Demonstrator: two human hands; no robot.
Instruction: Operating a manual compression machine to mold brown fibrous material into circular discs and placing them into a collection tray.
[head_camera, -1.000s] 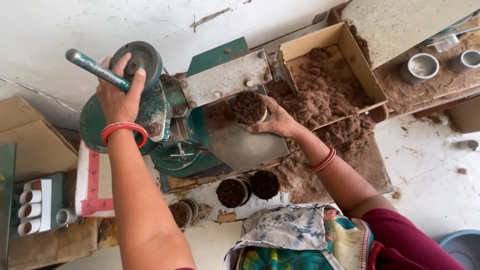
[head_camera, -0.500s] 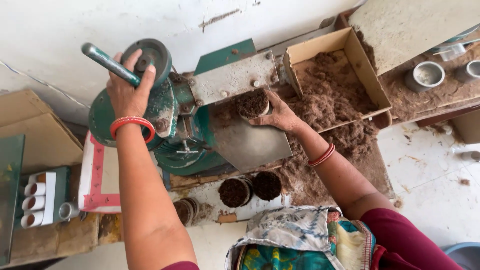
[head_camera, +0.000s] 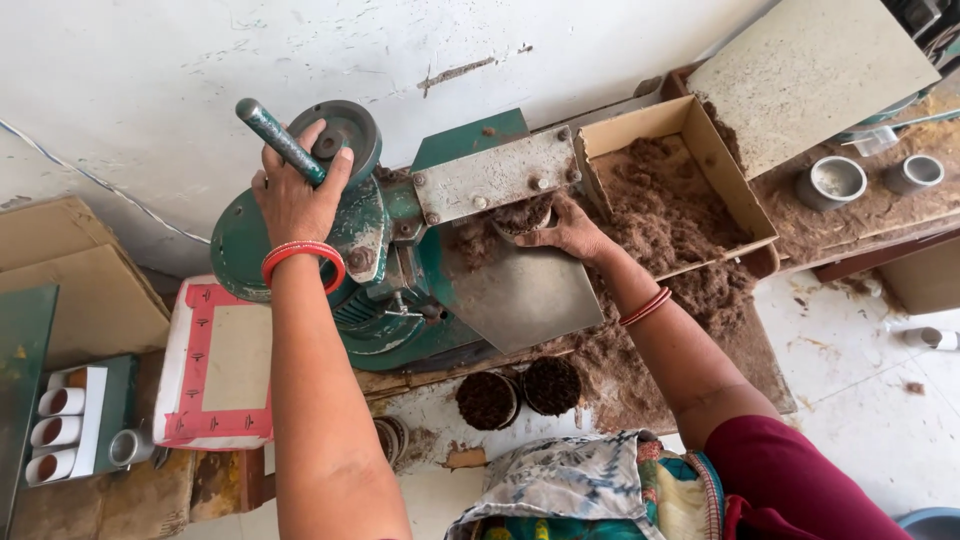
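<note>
A: Two hands at work: the left hand (head_camera: 293, 200) has its fingers wrapped round the green handle (head_camera: 280, 140) of the press (head_camera: 400, 250); the right hand's (head_camera: 572, 232) fingers cup a filled mould (head_camera: 520, 217) under the metal plate (head_camera: 495, 175).

B: I'd keep the mould square beneath. The cardboard box (head_camera: 700, 140) holds loose brown fibre (head_camera: 665, 205); two packed cups (head_camera: 520, 392) sit on the surface below.

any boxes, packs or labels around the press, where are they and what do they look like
Open cardboard box: right of the green press, brown, holding brown fibre.
White pack with red border: lower left, rectangular, beige centre panel.
Flat cardboard: far left, plain brown.
Green and white tray: bottom left, holding small tubes.
</note>
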